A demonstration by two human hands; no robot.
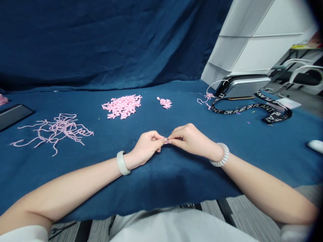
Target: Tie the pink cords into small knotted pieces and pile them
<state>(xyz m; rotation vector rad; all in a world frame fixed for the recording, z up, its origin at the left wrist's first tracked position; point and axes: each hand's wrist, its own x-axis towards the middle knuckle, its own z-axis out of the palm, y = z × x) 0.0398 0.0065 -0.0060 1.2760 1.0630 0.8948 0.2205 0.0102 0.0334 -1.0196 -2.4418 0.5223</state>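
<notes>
My left hand (145,145) and my right hand (190,139) meet above the blue cloth, their fingertips pinching a small piece of pink yarn (165,140) that is mostly hidden by my fingers. Farther off lie a large heap of short knotted pink yarn pieces (121,106) and a small heap of similar pieces (165,103). To the left sprawls a tangle of long loose pink strands (55,131). A white band (122,163) circles my left wrist, and a coiled spiral bracelet (222,155) circles my right.
A black lanyard printed DR PLANT (249,109) and a silver ribbed case (243,86) sit at the back right, with pink scraps (207,98) beside them. A white computer mouse (315,146) is at the right edge, a dark flat slab (12,116) at the left.
</notes>
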